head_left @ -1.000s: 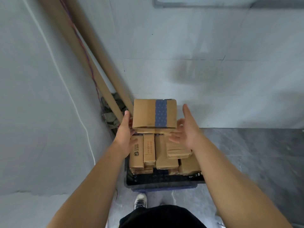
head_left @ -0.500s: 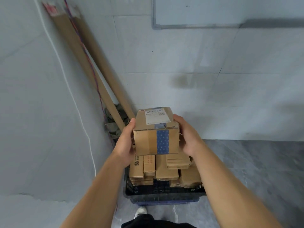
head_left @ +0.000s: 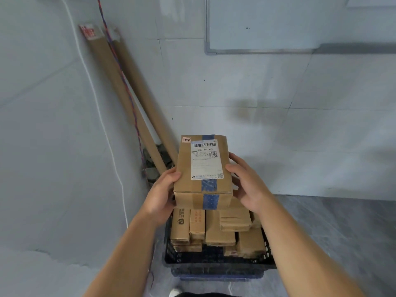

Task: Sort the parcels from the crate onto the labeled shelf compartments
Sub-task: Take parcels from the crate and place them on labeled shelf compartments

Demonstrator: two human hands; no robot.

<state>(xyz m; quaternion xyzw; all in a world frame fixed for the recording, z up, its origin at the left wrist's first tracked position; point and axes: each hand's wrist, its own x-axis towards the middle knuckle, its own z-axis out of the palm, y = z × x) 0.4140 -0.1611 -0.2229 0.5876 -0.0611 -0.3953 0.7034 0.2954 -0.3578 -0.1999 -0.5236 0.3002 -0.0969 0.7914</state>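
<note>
**Head view: brown cardboard parcel [head_left: 211,168] gripped in both hands above the black plastic lattice crate [head_left: 214,264]**

The fingers of the left hand [head_left: 160,194] are hidden behind and under the parcel; only its thumb is seen, pressed on the upper face at the left edge. The far wall of the crate is covered by the parcel and the forearms. Fine print on the white shipping label [head_left: 206,160] is too small to be read. A metal-framed whiteboard [head_left: 267,24] is cut off by the top edge, and a white shoe [head_left: 174,293] by the bottom edge.

The crate is set on the grey tiled floor [head_left: 332,232], which extends to the right of it. On its left, the pale wall [head_left: 53,146] stands near, and two long brown cardboard tubes [head_left: 120,99] are leaned into the corner just behind it. A thin white cable [head_left: 100,116] and a red-and-blue twisted cord [head_left: 126,86] are run down beside the tubes.

The parcel, banded lengthwise with blue tape, is held between the hands, tilted so that its labelled face is turned towards the camera. The right hand [head_left: 248,185] is wrapped round its right side, thumb laid on the labelled face. Both hands are closed on it. Below it, stacked brown cardboard parcels [head_left: 220,230] are packed in the crate. Whether its lower edge is clear of them cannot be told.
</note>
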